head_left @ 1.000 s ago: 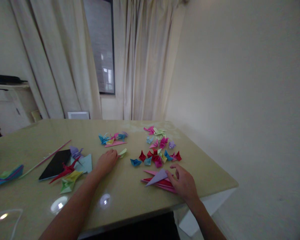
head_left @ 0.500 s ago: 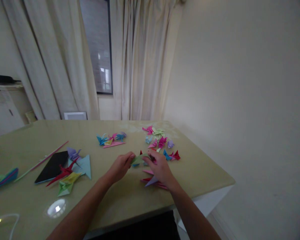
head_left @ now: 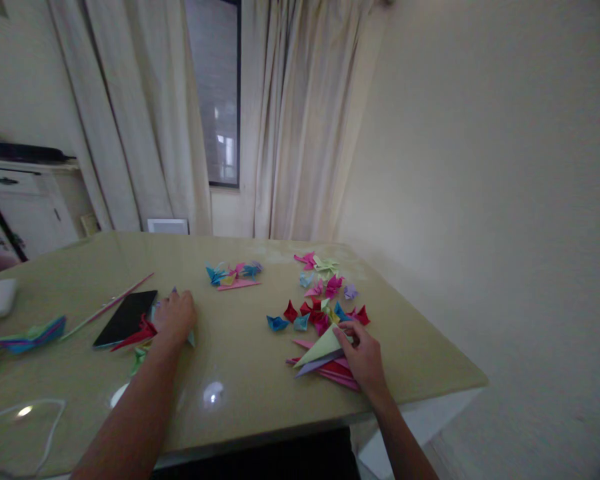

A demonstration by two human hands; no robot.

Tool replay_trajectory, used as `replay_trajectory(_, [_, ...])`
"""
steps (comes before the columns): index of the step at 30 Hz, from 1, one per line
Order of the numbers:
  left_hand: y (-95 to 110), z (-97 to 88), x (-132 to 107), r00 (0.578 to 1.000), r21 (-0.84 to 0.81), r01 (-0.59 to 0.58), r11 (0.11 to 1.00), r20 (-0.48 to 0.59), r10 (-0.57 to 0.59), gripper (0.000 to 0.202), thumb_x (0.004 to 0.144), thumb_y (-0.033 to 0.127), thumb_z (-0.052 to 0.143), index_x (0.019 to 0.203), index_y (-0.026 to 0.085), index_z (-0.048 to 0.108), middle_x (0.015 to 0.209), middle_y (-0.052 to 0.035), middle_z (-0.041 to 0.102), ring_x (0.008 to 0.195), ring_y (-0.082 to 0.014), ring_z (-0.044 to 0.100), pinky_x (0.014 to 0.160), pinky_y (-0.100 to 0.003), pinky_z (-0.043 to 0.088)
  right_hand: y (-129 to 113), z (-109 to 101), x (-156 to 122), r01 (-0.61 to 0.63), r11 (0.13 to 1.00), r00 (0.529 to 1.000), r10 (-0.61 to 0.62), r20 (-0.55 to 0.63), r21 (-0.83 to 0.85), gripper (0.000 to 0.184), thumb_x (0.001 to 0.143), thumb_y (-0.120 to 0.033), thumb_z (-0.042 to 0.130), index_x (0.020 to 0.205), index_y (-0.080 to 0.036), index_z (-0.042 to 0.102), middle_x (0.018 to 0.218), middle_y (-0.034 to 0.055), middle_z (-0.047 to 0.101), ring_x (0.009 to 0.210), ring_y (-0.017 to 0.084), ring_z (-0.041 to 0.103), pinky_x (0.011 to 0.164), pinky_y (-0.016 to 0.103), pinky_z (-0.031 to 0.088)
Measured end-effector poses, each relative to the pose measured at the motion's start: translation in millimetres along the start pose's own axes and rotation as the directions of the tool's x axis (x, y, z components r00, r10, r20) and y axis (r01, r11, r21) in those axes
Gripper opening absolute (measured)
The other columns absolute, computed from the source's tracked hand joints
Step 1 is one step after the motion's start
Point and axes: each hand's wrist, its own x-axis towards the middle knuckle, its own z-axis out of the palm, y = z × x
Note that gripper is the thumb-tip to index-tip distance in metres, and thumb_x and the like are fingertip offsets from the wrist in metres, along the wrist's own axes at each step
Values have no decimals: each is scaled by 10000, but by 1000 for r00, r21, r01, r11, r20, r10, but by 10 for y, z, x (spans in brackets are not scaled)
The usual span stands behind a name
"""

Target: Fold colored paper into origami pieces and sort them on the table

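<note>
My right hand (head_left: 361, 353) pinches a light green folded paper (head_left: 321, 347) with a long point, just over a stack of similar pink, red and purple folded papers (head_left: 344, 380). My left hand (head_left: 176, 315) reaches down over the origami pile beside the black tablet (head_left: 128, 319). Its fingertips are hidden behind the back of the hand, so what they touch does not show. Around it lie a red paper crane (head_left: 141, 333), a green folded piece (head_left: 139, 359) and a corner of light blue paper (head_left: 191, 339).
Small origami pieces (head_left: 316, 308) cluster beyond my right hand, with pink and green ones (head_left: 326, 268) farther back. Blue and pink cranes (head_left: 235, 272) sit mid-table. Left are a thin pink-green stick (head_left: 107, 307), blue-green folded paper (head_left: 39, 337) and a white cable (head_left: 55, 427). A wall borders the right.
My left hand has let go of the green paper and moved left to the pile by the tablet. My right hand has brought the green paper down over the stack. The view has turned slightly left.
</note>
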Motion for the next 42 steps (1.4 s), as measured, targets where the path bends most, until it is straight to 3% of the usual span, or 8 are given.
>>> replay_trajectory(6, [100,-97,18,993,-50,-112,992,-41,110,344,956,187,427,1167,173,699,1233,-168,684,1158,-297,646,929,-361,490,68,61,-21,124,975,990,-135,-46,-186,474,947,-629,594,938,-182,752,824,92,716,713,228,614,687,337,491])
replay_trajectory(12, [-2,-152,-43,883,-125,176,976,-418,-213,490,945,363,533,1347,86,572,1433,-302,525,1294,-447,501,938,-514,451,94,49,-39,176,966,982,-184,-29,-187,370,984,-531,598,929,-191,733,884,78,687,694,207,576,703,337,482])
replay_trajectory(18, [-167,-98,87,988,-129,131,983,-58,-140,351,952,235,444,1207,101,644,1086,-239,759,1141,-403,656,938,-523,380,142,57,-48,166,973,986,-168,3,-160,326,986,-484,606,937,-190,738,862,72,681,697,210,586,677,334,491])
replay_trajectory(23, [-63,-237,54,981,-230,132,964,-106,-160,477,964,283,445,1396,93,516,1051,-237,775,1109,-417,696,955,-547,361,81,49,-55,223,959,975,-215,62,-176,269,997,-429,619,1044,-212,771,1043,113,715,948,270,654,854,395,527])
replay_trajectory(28, [161,-310,34,950,-502,-103,859,-305,-64,484,970,366,543,1413,175,503,1152,-146,786,1173,-359,687,1027,-535,417,3,82,-77,317,919,928,-249,278,-236,214,1031,-346,609,1080,-252,795,1107,80,752,1067,274,659,964,419,459])
replay_trajectory(32, [340,-276,7,880,-644,-347,682,-475,0,504,940,410,621,1384,184,543,1047,-90,792,957,-264,743,892,-386,538,-11,93,-87,355,895,905,-256,340,-271,247,1058,-324,575,976,-240,792,964,54,760,950,248,671,873,383,455])
replay_trajectory(36, [603,-179,-167,778,-607,-556,568,-620,100,421,985,454,586,1321,201,605,1037,-78,785,906,-234,739,866,-368,579,-41,55,-106,394,884,906,-329,265,-250,228,1066,-341,572,1046,-243,776,1043,68,759,1008,255,673,914,396,472])
replay_trajectory(42, [1112,0,-690,491,-436,-868,238,-675,550,423,1050,365,546,1454,241,539,1011,-53,790,942,-196,754,896,-338,605,-167,111,-193,554,804,832,-538,134,-216,324,1042,-379,626,1330,-238,667,1207,108,734,1128,285,651,992,443,501])
